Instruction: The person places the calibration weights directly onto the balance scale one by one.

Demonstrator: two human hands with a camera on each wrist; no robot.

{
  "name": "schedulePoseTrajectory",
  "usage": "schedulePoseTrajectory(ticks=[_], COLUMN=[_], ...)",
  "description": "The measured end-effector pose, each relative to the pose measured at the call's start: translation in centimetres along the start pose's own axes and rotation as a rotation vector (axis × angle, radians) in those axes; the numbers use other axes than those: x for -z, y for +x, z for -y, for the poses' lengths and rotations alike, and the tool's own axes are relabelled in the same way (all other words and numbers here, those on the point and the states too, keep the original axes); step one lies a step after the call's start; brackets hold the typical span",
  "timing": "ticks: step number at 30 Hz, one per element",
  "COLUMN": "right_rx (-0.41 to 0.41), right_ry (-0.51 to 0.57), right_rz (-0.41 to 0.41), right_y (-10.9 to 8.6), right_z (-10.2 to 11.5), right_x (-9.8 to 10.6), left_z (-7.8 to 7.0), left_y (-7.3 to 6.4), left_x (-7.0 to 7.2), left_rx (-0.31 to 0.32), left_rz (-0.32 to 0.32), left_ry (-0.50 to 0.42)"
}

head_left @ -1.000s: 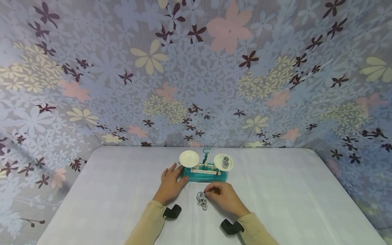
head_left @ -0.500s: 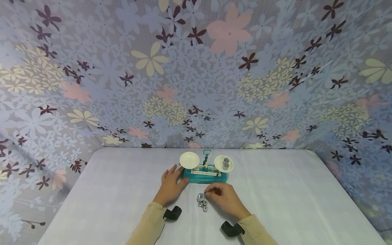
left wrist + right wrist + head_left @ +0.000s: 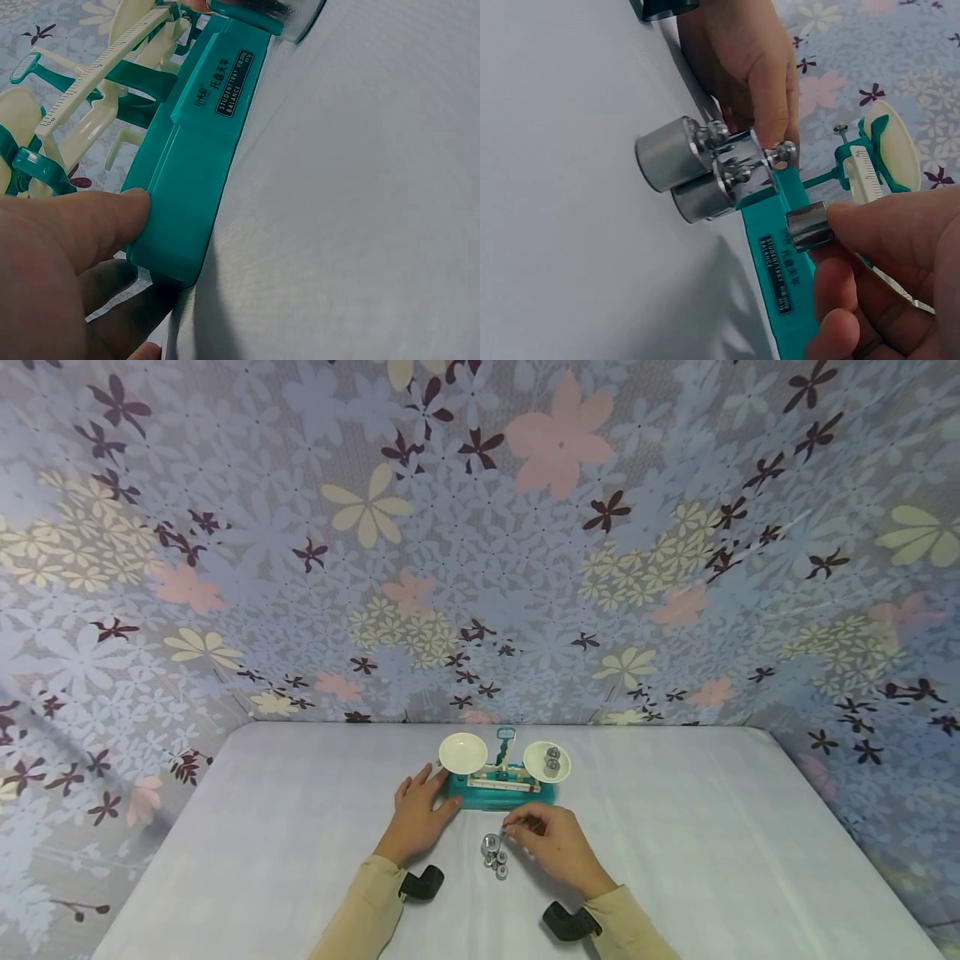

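Note:
A teal and cream balance scale stands on the white-covered table. My left hand holds the left end of its base, with the thumb on the front side and the other fingers around the end. Between thumb and fingers my right hand pinches a small metal weight, in front of the base. Several knobbed silver weights are grouped on the table beside that hand. Two more weights sit in the right pan, while the left pan holds nothing.
Flower-patterned fabric rises behind the table and along its sides. White cloth covers the tabletop. A black wrist-worn device is on the left wrist and a similar device on the right.
My right hand has shifted slightly and lifted a small weight away from the group on the table. The left hand stays at the scale's base.

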State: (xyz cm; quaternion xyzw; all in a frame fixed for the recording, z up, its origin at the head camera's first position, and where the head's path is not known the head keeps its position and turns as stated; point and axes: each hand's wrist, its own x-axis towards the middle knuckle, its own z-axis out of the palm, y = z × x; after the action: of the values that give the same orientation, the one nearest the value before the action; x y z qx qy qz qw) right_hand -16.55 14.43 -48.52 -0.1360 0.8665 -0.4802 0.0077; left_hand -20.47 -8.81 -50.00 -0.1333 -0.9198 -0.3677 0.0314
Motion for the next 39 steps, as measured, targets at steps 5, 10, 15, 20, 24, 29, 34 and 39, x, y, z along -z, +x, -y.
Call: schedulePoseTrajectory(ticks=[5, 10, 15, 20, 24, 29, 34, 39], right_rx=[0.012, 0.023, 0.030, 0.055, 0.084, 0.098, 0.125, 0.151], right_ry=[0.014, 0.034, 0.039, 0.049, 0.059, 0.051, 0.068, 0.069], right_rz=[-0.019, -0.030, -0.046, -0.066, -0.095, -0.116, -0.123, -0.135], right_y=[-0.1, -0.2, -0.3, -0.4, -0.3, -0.2, -0.7, -1.0], right_z=[0.2, 0.7, 1.2, 1.5, 1.8, 2.7, 5.4, 6.8], right_x=[0.3, 0.5, 0.6, 0.7, 0.9, 1.3, 2.3, 3.0], left_z=[0.2, 0.5, 0.4, 0.3, 0.3, 0.4, 0.4, 0.2], left_y=[0.0, 0.1, 0.0, -0.1, 0.0, 0.1, 0.1, 0.1], left_x=[-0.1, -0.3, -0.4, -0.3, -0.3, -0.2, -0.1, -0.1], left_rx=[-0.011, -0.011, 0.000, 0.008, 0.009, 0.009, 0.012, 0.006], left_rz=[-0.009, -0.012, 0.000, 0.010, 0.015, 0.015, 0.015, 0.012], left_ry=[0.004, 0.009, 0.007, 0.000, 0.004, 0.017, 0.019, 0.013])
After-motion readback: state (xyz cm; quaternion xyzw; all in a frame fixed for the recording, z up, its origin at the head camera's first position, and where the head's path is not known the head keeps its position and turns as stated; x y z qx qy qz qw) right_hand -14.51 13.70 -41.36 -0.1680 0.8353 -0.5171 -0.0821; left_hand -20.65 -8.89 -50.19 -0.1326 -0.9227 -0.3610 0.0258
